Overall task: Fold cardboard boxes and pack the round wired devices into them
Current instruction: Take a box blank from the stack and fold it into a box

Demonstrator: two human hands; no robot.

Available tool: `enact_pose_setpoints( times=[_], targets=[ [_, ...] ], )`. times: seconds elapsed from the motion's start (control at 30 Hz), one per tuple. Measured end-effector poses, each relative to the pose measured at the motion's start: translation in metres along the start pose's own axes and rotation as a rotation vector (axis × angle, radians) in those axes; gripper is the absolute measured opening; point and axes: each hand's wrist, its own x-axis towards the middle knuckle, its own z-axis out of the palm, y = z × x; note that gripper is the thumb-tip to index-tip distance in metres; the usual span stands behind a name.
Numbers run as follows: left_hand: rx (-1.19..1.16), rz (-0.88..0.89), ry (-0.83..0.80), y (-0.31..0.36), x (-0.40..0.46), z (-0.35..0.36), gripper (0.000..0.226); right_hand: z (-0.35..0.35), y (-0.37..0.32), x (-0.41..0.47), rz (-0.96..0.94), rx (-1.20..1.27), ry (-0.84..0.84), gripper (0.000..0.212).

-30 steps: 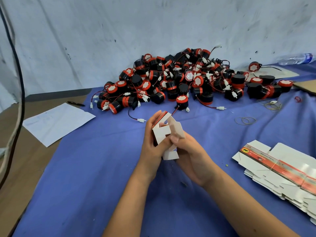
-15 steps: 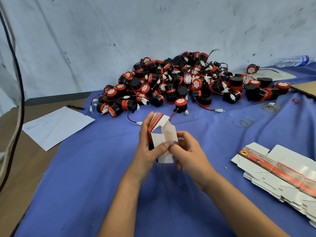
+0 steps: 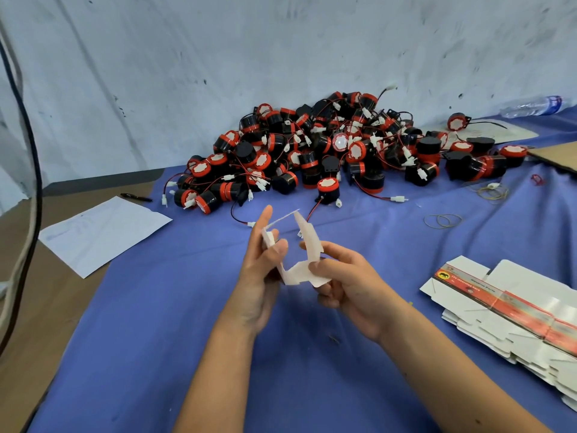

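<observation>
You are mid-fold: your left hand (image 3: 262, 276) and right hand (image 3: 346, 282) both pinch the half-opened cardboard box (image 3: 301, 248) in their fingers above the desk (image 3: 156, 339), so next square its walls and tuck the flaps.

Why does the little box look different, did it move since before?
Yes. The box has spread open between both hands, staying just in front of the device pile.
</observation>
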Motion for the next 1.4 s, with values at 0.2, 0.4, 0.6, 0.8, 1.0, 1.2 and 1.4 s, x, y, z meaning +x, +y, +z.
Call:
enact_pose_setpoints(
  times=[0.2, 0.4, 0.6, 0.8, 1.0, 1.2, 1.4],
  targets=[
    [-0.129, 0.015, 0.306, -0.004, 0.006, 0.009, 0.066, 0.006, 0.007, -0.001, -0.043, -0.020, -0.124, 0.040],
    [-0.096, 0.066, 0.247, -0.007, 0.004, 0.019, 0.054, 0.011, 0.011, 0.001, -0.160, -0.144, 0.013, 0.056],
    [-0.185, -0.005, 0.031, -0.006, 0.002, 0.019, 0.090, 0.009, 0.012, 0.006, -0.225, -0.121, 0.171, 0.041],
    [-0.247, -0.105, 0.200, -0.008, 0.003, 0.022, 0.066, 0.011, 0.018, 0.007, -0.285, -0.272, 0.184, 0.033],
    [0.081, 0.117, 0.344, -0.015, 0.004, 0.032, 0.056, 0.013, 0.015, 0.002, -0.258, -0.238, 0.138, 0.039],
    [0.126, 0.246, 0.416, -0.013, 0.007, 0.025, 0.061, 0.010, 0.010, 0.000, -0.207, -0.038, -0.155, 0.050],
    [0.446, 0.342, 0.201, -0.014, 0.002, 0.025, 0.050, 0.002, 0.015, 0.006, -0.268, -0.446, 0.063, 0.048]
  ],
)
